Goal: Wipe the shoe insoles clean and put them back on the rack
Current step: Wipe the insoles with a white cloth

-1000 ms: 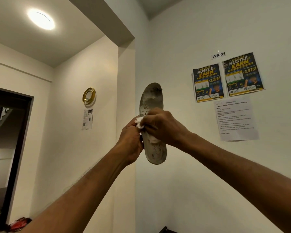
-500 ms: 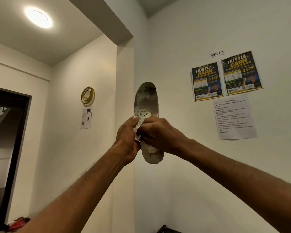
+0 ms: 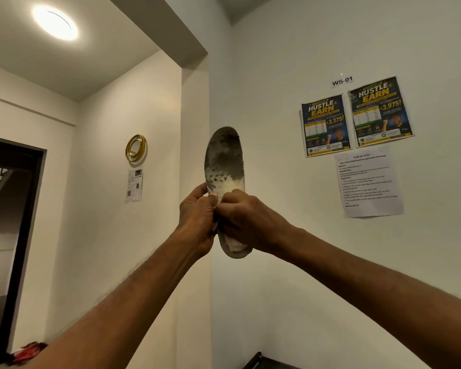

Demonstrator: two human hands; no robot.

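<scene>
A worn grey insole (image 3: 225, 158) stands upright in the air in front of the wall corner, toe end up, with dark dirt on the upper half and pale patches lower down. My left hand (image 3: 197, 217) grips its left edge near the middle. My right hand (image 3: 246, 222) presses a white cloth (image 3: 233, 242) against the lower half of the insole; only small bits of the cloth show below and between the fingers. The heel end pokes out under my right hand.
White walls meet in a corner straight ahead. Two posters (image 3: 355, 117) and a printed sheet (image 3: 369, 182) hang on the right wall. A gold ring ornament (image 3: 135, 147) hangs left. A dark doorway (image 3: 8, 222) opens at far left. A dark rack edge (image 3: 258, 362) shows at the bottom.
My right hand with the cloth has slid down the insole toward the heel, uncovering more of the upper part. The insole stays upright in my left hand.
</scene>
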